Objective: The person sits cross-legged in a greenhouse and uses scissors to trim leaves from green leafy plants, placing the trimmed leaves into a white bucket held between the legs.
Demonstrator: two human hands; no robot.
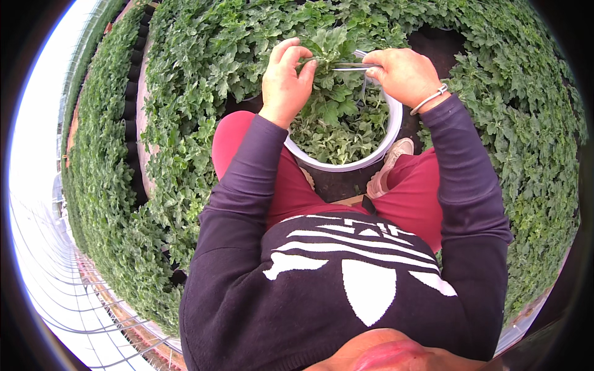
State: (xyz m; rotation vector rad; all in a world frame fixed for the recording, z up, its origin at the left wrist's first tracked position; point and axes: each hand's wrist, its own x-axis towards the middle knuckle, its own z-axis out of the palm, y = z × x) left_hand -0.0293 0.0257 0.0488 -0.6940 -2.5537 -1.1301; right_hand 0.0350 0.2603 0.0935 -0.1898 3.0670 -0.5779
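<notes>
My left hand (286, 80) is closed in a pinch at the edge of a leafy green plant top (329, 52), thumb and fingers against its foliage. From the right, my right hand (405, 73) grips slim metal tweezers (351, 67), whose two thin prongs point left at the same plant top. Below both hands, a white bucket (395, 120) stands between my knees, holding many cut leafy shoots (340, 139). Leaves hide the exact spot where the prong tips end.
Dense rows of green leafy plants (513, 148) surround me on both sides and ahead. Dark pots (131, 111) line a gap on the left, beside a pale strip (146, 123). My shoe (390, 167) rests close against the bucket's right side.
</notes>
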